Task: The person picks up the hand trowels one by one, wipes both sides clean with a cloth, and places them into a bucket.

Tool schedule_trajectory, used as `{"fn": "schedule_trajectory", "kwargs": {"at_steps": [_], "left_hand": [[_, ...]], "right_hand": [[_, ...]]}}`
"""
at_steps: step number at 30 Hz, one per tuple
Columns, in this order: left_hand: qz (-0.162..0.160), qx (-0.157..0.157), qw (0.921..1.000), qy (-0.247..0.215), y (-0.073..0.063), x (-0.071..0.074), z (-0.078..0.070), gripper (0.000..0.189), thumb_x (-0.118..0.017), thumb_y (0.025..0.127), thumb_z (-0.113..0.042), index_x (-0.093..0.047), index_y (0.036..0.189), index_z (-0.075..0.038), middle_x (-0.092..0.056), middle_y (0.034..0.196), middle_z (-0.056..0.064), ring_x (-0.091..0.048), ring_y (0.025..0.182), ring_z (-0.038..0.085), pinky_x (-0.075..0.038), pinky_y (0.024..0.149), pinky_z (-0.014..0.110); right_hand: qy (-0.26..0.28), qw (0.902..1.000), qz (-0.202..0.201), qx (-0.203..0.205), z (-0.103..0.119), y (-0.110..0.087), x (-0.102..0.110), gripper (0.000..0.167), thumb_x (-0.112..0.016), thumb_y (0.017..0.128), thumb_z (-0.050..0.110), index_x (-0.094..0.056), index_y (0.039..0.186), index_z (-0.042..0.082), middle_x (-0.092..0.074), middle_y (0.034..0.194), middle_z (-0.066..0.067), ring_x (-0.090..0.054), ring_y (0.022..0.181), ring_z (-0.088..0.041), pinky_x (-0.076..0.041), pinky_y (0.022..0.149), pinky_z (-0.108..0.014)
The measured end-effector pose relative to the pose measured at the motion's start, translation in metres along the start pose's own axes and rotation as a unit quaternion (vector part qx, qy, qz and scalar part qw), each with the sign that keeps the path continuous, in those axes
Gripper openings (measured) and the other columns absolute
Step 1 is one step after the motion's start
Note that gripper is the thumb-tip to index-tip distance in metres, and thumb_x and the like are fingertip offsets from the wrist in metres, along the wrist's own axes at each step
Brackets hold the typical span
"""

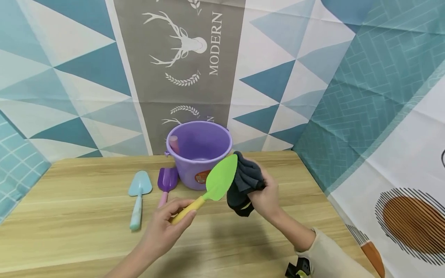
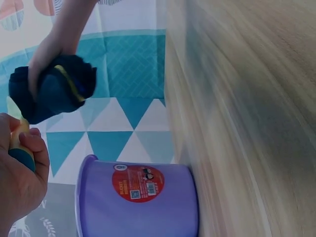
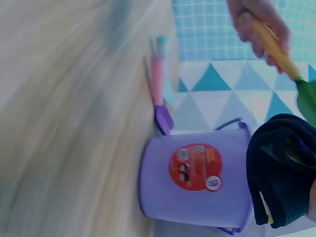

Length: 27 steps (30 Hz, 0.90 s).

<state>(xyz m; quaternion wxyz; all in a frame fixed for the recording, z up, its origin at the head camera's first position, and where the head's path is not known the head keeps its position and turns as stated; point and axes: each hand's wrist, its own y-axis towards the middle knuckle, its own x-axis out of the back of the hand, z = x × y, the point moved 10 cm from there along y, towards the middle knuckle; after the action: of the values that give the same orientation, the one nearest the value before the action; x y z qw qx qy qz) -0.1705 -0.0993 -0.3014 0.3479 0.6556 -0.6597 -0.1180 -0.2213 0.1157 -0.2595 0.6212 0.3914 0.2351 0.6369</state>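
Observation:
My left hand grips the yellow handle of a toy trowel with a bright green blade, held up over the table. In my right hand is a bunched dark cloth, its folds hanging below the fingers. The blade's tip overlaps the cloth's left edge in the head view. Behind both hands stands a purple bucket with a red label; a pink handle end shows inside it. From the left wrist view, the cloth appears just beyond the trowel.
Left of the bucket, a light blue toy shovel lies on the wooden table. A purple scoop with a pink handle lies between it and the bucket, partly behind my left hand. Patterned fabric hangs along the table's back and right sides.

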Motion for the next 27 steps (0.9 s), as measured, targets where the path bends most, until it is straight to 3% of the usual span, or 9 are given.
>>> {"fn": "schedule_trajectory", "kwargs": {"at_steps": [3,8,12,17,21,24,27], "left_hand": [[0.024,-0.002,0.9995,-0.02,-0.001,-0.004,0.0,0.024,-0.068,0.081,0.002,-0.069,0.102,-0.009,-0.067,0.088,0.002,-0.056,0.075,-0.001,-0.05,0.059,0.018],[0.042,-0.026,0.9981,-0.036,0.0,-0.008,-0.006,0.025,-0.067,0.081,0.003,-0.069,0.103,-0.008,-0.068,0.091,0.003,-0.058,0.08,-0.001,-0.052,0.059,0.018],[0.031,-0.073,0.9961,-0.039,0.002,-0.009,-0.016,0.028,-0.068,0.078,0.008,-0.068,0.103,-0.003,-0.067,0.088,0.008,-0.056,0.077,0.0,-0.05,0.057,0.017],[0.023,-0.088,0.9943,-0.055,0.003,-0.008,-0.02,0.03,-0.067,0.076,0.012,-0.067,0.102,-0.001,-0.067,0.087,0.009,-0.056,0.076,0.001,-0.048,0.057,0.016],[0.025,-0.072,0.9943,-0.074,0.002,-0.005,-0.017,0.029,-0.065,0.077,0.013,-0.067,0.104,0.001,-0.066,0.088,0.009,-0.056,0.077,0.001,-0.049,0.058,0.018],[0.035,-0.053,0.995,-0.077,0.001,-0.004,-0.013,0.028,-0.064,0.079,0.012,-0.067,0.104,0.0,-0.066,0.089,0.008,-0.056,0.078,0.0,-0.05,0.058,0.019],[0.061,-0.029,0.9935,-0.091,-0.001,-0.007,-0.009,0.026,-0.062,0.082,0.01,-0.066,0.105,-0.001,-0.066,0.086,0.007,-0.055,0.072,0.0,-0.048,0.052,0.02]], "right_hand": [[-0.014,0.9998,-0.013,-0.004,0.001,0.003,0.003,0.045,-0.059,0.074,-0.019,-0.058,0.118,-0.008,-0.065,0.116,-0.007,-0.059,0.109,-0.002,-0.048,0.092,-0.02],[-0.027,0.9994,0.02,-0.006,-0.001,-0.009,-0.009,0.043,-0.059,0.069,-0.019,-0.062,0.11,-0.005,-0.066,0.101,-0.022,-0.061,0.098,-0.003,-0.052,0.082,-0.022],[-0.026,0.9965,0.079,0.004,0.0,-0.024,-0.028,0.039,-0.061,0.066,-0.02,-0.06,0.101,-0.003,-0.065,0.092,-0.019,-0.061,0.089,-0.005,-0.054,0.075,-0.027],[-0.004,0.993,0.118,-0.011,-0.002,-0.028,-0.036,0.041,-0.061,0.069,-0.021,-0.058,0.105,-0.003,-0.065,0.097,-0.018,-0.06,0.092,-0.005,-0.054,0.076,-0.027],[0.034,0.9962,0.072,-0.034,-0.006,-0.017,-0.02,0.047,-0.056,0.071,-0.023,-0.057,0.115,-0.007,-0.065,0.111,-0.002,-0.059,0.102,-0.002,-0.052,0.084,-0.022],[0.05,0.9987,0.002,-0.007,0.002,-0.008,-0.002,0.046,-0.056,0.074,-0.023,-0.058,0.117,-0.007,-0.061,0.117,0.011,-0.059,0.107,-0.002,-0.049,0.089,-0.019],[0.065,0.9969,-0.036,0.025,0.013,-0.002,0.009,0.045,-0.058,0.078,-0.019,-0.058,0.12,-0.004,-0.06,0.121,0.013,-0.058,0.111,-0.004,-0.048,0.092,-0.019]]}}
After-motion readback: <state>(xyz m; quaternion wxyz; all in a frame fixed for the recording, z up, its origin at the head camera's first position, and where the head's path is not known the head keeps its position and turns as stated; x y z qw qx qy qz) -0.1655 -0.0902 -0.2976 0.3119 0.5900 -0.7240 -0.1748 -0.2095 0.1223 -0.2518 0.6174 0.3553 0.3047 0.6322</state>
